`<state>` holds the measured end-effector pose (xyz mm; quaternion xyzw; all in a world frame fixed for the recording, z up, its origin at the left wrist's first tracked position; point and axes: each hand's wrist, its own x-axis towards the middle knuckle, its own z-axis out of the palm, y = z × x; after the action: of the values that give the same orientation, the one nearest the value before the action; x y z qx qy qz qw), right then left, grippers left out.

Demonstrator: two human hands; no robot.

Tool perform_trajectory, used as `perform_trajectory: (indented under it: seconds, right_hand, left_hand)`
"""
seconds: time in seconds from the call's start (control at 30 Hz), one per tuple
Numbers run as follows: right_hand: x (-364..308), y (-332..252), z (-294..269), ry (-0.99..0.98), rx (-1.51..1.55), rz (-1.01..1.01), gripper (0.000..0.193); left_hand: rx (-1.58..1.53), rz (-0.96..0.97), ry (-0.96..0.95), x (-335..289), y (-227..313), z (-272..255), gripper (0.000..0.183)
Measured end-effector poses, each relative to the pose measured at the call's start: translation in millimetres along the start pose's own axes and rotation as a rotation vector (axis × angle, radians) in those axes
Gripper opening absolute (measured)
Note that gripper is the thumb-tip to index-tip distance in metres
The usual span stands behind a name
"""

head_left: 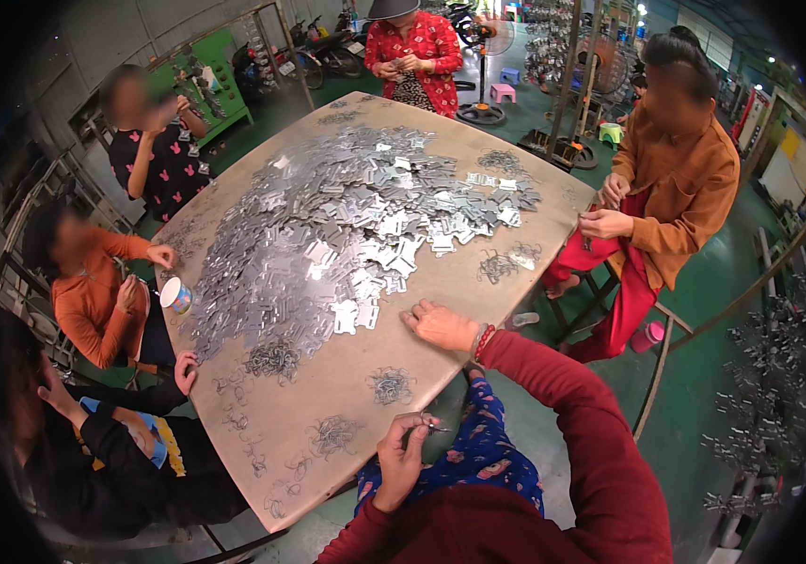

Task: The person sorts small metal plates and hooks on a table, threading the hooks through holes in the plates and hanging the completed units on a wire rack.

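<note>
Small metal clip [434, 429] lies roughly level, long axis left-right, tip toward our right, at the near tabletop [347, 376] edge. Our left hand [403, 458] pinches it, forearm rising from the lower edge, fingers curled shut. Our right hand [441, 326] lies flat, fingers spread loosely, touching the edge of the heap of flat silver metal pieces [347, 235], arm reaching across.

Green workshop floor [695, 376], grey wall [102, 47], parked motorbikes [328, 47].
</note>
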<state>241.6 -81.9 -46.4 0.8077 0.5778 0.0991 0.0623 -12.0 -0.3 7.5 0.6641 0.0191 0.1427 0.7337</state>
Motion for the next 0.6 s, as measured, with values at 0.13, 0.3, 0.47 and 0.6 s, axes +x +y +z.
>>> perform_trajectory:
  seconds: [0.13,0.3,0.47,0.6]
  right_hand:
    - [-6,-10,15,0.309,0.247,0.265,0.036]
    - [-24,-20,-21,0.477,2.202,0.611,0.030]
    - [-63,-51,-88,0.385,2.110,0.666,0.046]
    - [-79,-71,-89,0.353,2.064,0.624,0.049]
  left_hand:
    - [0.015,-0.023,-0.017,-8,-10,1,0.008]
    - [0.185,0.020,-0.007,4,-5,7,0.008]
    - [0.074,-0.008,0.002,23,-16,12,0.008]
    - [-0.074,-0.075,-0.048,16,-31,8,0.010]
